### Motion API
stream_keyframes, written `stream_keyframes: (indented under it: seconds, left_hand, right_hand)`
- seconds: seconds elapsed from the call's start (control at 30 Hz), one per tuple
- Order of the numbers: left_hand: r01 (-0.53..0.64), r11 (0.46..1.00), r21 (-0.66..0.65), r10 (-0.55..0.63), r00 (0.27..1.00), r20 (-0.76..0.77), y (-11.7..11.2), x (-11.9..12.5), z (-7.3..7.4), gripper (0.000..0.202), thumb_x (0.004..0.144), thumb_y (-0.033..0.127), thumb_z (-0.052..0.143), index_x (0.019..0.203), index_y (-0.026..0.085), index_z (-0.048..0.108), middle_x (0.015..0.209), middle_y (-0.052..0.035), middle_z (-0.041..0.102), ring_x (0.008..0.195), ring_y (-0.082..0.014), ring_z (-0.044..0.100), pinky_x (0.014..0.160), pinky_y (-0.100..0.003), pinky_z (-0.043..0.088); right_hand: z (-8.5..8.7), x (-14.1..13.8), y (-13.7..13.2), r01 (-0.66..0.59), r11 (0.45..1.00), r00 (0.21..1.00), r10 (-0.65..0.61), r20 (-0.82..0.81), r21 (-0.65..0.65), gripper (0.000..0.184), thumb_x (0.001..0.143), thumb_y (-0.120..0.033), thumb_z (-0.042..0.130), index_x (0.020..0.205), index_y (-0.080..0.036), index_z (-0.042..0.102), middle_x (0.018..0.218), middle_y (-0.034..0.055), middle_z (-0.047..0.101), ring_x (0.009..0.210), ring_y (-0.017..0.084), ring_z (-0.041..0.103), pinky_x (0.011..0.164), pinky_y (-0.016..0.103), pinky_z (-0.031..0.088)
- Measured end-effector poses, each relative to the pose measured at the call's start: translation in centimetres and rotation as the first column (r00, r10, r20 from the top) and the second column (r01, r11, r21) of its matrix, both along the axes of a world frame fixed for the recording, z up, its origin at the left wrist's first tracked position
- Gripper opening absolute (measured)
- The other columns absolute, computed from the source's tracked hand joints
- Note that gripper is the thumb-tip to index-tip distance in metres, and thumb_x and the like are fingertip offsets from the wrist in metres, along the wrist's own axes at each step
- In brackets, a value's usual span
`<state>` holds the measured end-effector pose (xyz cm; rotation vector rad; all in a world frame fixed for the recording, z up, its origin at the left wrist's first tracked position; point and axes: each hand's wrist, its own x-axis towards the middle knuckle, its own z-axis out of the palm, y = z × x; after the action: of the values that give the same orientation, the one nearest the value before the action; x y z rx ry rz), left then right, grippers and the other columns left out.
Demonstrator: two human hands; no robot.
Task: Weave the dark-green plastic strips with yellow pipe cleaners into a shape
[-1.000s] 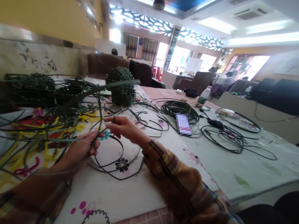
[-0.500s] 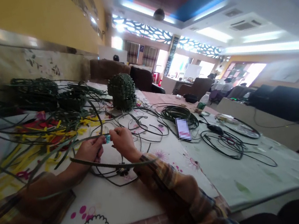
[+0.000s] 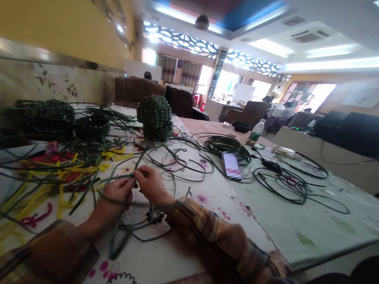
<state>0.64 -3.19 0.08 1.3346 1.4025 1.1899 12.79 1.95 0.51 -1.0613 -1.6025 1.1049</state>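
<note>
Over the white flowered tablecloth (image 3: 178, 254), my left hand (image 3: 114, 196) and my right hand (image 3: 151, 184) meet fingertip to fingertip. Both are closed in a pinch on a narrow dark green strip (image 3: 123, 176). The exact spot where they grip it is hidden by the fingers. A blurred loop of strip (image 3: 118, 249) hangs below my left hand. Beyond the hands stands a round woven dark green piece (image 3: 154, 117). Loose curved strips (image 3: 194, 174) lie on the cloth to the right of my right hand.
Yellow and red pieces (image 3: 61, 174) lie at the left, with tangled dark green bundles (image 3: 44, 114) behind. On the right are a thick strip coil (image 3: 224, 143), a phone (image 3: 231, 164), a looser coil (image 3: 282, 185) and a bottle (image 3: 257, 132). Chairs and people appear farther back.
My hands have come closer together, and the blue-green bit between them is now covered. A strip that crossed in front of my right forearm has swung down and left, below my left hand.
</note>
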Motion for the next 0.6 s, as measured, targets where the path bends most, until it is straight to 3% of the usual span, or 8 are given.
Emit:
stream_keyframes:
  seconds: [0.17, 0.33, 0.47, 0.6]
  left_hand:
    - [-0.017, 1.000, 0.011, 0.017, 0.999, 0.029, -0.5, 0.4, 0.5, 0.043, 0.087, 0.055, 0.050, 0.068, 0.018, 0.058, 0.040, 0.0015, 0.048, 0.035, -0.0105, 0.038, 0.038, -0.020, 0.031]
    - [-0.056, 0.994, -0.095, 0.075, 0.974, 0.216, -0.4, 0.5, 0.4, 0.042, 0.083, 0.057, 0.058, 0.069, 0.018, 0.053, 0.042, 0.0059, 0.042, 0.034, -0.0093, 0.036, 0.041, -0.023, 0.043]
    - [-0.125, 0.992, -0.032, 0.129, 0.954, 0.271, 0.2, -0.1, 0.2, 0.038, 0.086, 0.054, 0.056, 0.077, 0.017, 0.055, 0.040, 0.0093, 0.034, 0.033, -0.0082, 0.032, 0.041, -0.021, 0.044]
    - [-0.191, 0.982, -0.006, 0.183, 0.933, 0.311, 0.8, -0.9, 0.2, 0.035, 0.090, 0.050, 0.052, 0.083, 0.016, 0.056, 0.041, 0.0104, 0.036, 0.032, -0.0058, 0.027, 0.040, -0.019, 0.044]
  right_hand:
    - [-0.7, -0.6, -0.2, -0.004, 0.999, 0.993, 0.000, -0.116, -0.038, 0.023, 0.079, -0.029, 0.054, 0.058, -0.020, 0.054, 0.049, -0.0049, 0.049, 0.047, 0.009, 0.041, 0.045, 0.019, 0.031]
    - [-0.5, -0.3, 0.1, 0.007, 1.000, 0.997, -0.008, 0.078, 0.007, 0.023, 0.081, -0.030, 0.053, 0.060, -0.020, 0.056, 0.050, -0.0049, 0.047, 0.048, 0.010, 0.042, 0.046, 0.020, 0.030]
    - [0.3, 0.4, 0.4, 0.105, 0.991, 0.968, -0.121, 0.218, 0.085, 0.026, 0.082, -0.027, 0.052, 0.057, -0.020, 0.054, 0.048, -0.0052, 0.040, 0.050, 0.010, 0.037, 0.050, 0.023, 0.026]
    - [0.9, 1.0, 0.9, 0.168, 0.978, 0.949, -0.194, 0.250, 0.124, 0.026, 0.077, -0.023, 0.051, 0.052, -0.019, 0.051, 0.047, -0.0047, 0.038, 0.051, 0.010, 0.035, 0.053, 0.025, 0.023]
